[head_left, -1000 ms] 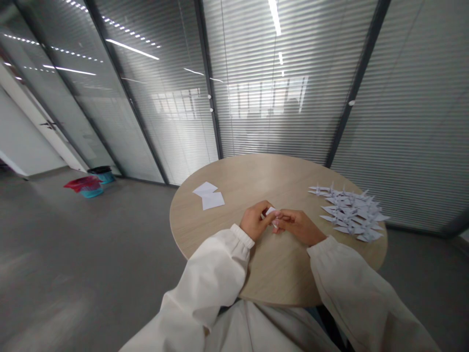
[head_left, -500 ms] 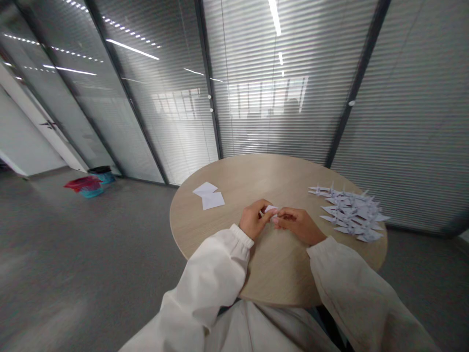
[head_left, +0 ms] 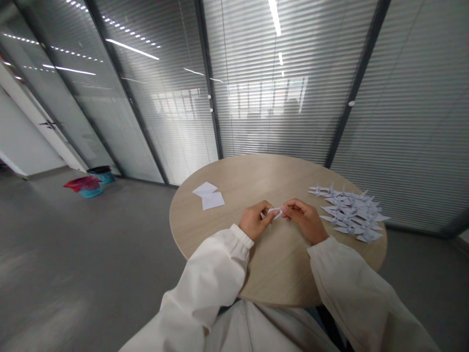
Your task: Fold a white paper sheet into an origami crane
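Between my two hands is a small piece of folded white paper, held just above the table. My left hand pinches its left side between thumb and fingers. At its right end the thumb and fingertips of my right hand are closed on the paper. My fingers cover much of it, so the exact folds cannot be made out. To the left lie white paper sheets, partly overlapping. On the right side of the table is a heap of folded paper cranes.
The round wooden table stands close to a glass partition with blinds. On the floor to the left are a bin with a red liner and a bin with a black liner.
My right hand has shifted slightly to the right and its fingers have turned up, now gripping the paper's right end. More of the folded paper shows. My left hand has barely moved.
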The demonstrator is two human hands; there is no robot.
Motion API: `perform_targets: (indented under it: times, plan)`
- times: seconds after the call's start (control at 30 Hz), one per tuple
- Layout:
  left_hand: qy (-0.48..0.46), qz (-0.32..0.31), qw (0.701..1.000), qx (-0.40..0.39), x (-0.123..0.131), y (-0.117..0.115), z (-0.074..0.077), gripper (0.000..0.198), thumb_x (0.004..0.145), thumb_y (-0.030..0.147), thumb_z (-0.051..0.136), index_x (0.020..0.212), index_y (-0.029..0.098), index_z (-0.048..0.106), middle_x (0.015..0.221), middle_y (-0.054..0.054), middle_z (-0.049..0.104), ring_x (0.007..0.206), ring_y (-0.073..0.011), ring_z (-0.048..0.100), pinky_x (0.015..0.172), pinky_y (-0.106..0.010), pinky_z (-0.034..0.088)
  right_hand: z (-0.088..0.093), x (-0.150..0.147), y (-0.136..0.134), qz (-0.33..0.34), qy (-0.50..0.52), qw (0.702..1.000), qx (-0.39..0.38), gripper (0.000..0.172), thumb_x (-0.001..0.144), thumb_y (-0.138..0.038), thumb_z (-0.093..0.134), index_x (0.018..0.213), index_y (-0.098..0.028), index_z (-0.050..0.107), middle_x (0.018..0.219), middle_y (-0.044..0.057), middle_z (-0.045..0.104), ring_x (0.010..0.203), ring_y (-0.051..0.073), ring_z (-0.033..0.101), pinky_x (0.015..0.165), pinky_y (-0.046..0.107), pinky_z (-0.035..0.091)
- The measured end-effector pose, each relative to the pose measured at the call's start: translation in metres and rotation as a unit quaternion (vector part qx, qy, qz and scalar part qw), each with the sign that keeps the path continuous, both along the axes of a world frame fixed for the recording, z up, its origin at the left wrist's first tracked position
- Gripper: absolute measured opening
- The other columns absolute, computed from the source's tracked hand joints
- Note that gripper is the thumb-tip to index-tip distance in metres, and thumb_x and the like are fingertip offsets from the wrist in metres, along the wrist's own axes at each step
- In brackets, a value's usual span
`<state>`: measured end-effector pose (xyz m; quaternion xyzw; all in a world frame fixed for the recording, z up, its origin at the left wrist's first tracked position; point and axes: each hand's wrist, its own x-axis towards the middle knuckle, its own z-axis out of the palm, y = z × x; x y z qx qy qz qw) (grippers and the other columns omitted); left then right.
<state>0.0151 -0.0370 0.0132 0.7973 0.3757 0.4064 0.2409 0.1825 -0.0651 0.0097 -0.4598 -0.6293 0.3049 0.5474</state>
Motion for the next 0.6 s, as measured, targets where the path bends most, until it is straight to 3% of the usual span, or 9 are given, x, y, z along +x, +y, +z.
perform_targets:
  times: [0.27,0.6]
  plan:
    - [0.053,-0.086,0.993,-0.055,-0.0001,0.0015,-0.0034,0.033,0.084,0.044,0.045,0.077,0.015,0.059,0.061,0.001,0.064,0.051,-0.007,0.054,0.057,-0.017,0.041,-0.0013,0.0016,0.0016,-0.024,-0.013,1.0,0.009,0.026,0.072,-0.043,0.059,0.072,-0.017,0.061,0.06,0.0,0.06,0.058,0.013,0.054,0.056,0.024,0.043]
    - [0.045,-0.098,0.992,-0.069,-0.0029,0.0031,-0.0061,0.033,0.082,0.044,0.048,0.078,0.014,0.062,0.062,-0.001,0.066,0.051,-0.007,0.055,0.055,-0.016,0.041,-0.0001,0.0027,0.0003,-0.031,-0.025,0.999,0.023,0.025,0.073,-0.041,0.059,0.066,-0.017,0.062,0.058,-0.001,0.059,0.056,0.012,0.052,0.055,0.023,0.041]
